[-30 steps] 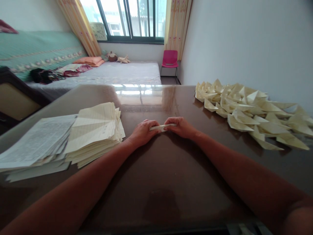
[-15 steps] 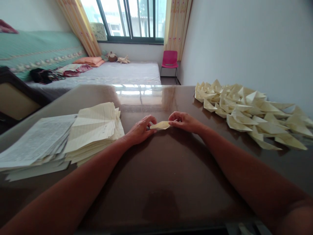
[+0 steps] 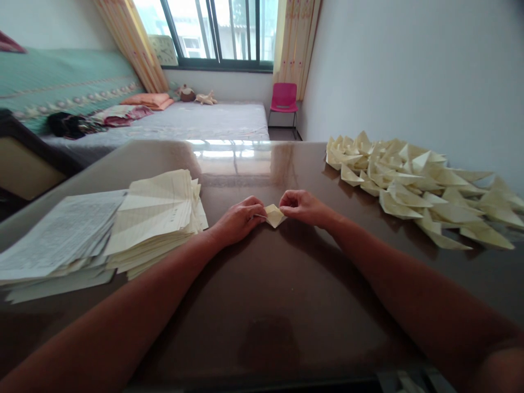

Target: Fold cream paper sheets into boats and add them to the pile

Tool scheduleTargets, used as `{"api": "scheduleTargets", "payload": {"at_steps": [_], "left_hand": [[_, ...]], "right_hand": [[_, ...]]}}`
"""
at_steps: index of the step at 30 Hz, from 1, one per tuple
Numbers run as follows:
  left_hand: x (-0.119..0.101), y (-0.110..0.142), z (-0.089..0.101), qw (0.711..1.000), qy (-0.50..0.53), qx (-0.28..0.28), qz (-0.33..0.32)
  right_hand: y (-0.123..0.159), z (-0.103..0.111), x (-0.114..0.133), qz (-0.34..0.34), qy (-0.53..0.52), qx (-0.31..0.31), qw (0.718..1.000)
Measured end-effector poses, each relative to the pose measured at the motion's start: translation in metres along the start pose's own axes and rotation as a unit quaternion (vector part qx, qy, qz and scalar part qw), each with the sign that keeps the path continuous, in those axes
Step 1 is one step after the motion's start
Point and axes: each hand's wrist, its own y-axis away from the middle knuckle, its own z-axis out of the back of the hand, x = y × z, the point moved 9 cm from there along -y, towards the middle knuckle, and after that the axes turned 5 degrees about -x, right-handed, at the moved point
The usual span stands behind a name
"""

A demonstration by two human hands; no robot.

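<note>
Well in from the far edge of the surface (image 3: 274, 305), the folded paper (image 3: 274, 216), likely light, crisp and easily creased, is best taken at its opposite ends, where the left hand (image 3: 244, 216) and right hand (image 3: 305, 207) pinch it between their fingers.

Papers (image 3: 153, 210) lie left on the table (image 3: 262, 295), folded shapes (image 3: 409, 172) right; a folded sheet (image 3: 274, 216) is between left hand (image 3: 242, 219) and right hand (image 3: 303, 208). Behind the table, the bed (image 3: 216, 121) stands left of the chair (image 3: 284, 98); beyond, the window (image 3: 219, 33).
</note>
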Motion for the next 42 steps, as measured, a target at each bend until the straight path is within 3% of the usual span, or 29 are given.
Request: {"api": "scheduleTargets", "payload": {"at_steps": [3,7,12,19,25,30,32,34,37,42], "left_hand": [[0.000,0.000,-0.001,1.000,-0.020,-0.005,0.009],[0.000,0.001,-0.002,0.999,-0.039,-0.010,0.009],[0.000,0.001,-0.004,0.998,-0.054,-0.013,-0.013],[0.002,0.000,-0.002,0.998,-0.058,-0.028,-0.017],[0.011,-0.003,0.009,0.995,0.022,-0.101,-0.001],[0.017,-0.003,0.006,0.995,0.004,-0.095,0.004],[0.018,-0.002,0.004,0.997,-0.011,-0.081,0.009],[0.019,-0.002,0.002,0.997,-0.032,-0.068,0.014],[0.019,-0.001,0.001,0.996,-0.067,-0.059,0.015],[0.018,-0.001,-0.001,0.994,-0.098,-0.040,0.011]], "right_hand": [[0.000,-0.002,0.001,0.001,0.015,-0.010,1.000],[0.004,0.004,0.019,0.083,0.055,-0.037,0.994],[0.010,-0.006,0.030,0.156,0.151,-0.034,0.976],[0.011,-0.012,0.014,0.058,0.120,-0.074,0.988],[0.006,0.001,-0.002,-0.009,0.095,-0.140,0.986],[-0.004,0.008,-0.013,-0.051,0.070,-0.094,0.992],[-0.007,0.023,-0.018,-0.064,0.073,-0.078,0.992],[-0.007,0.053,-0.025,-0.081,0.086,-0.080,0.990],[0.001,0.121,-0.039,-0.118,0.128,-0.124,0.977],[0.026,0.237,-0.063,-0.194,0.210,-0.225,0.932]]}}
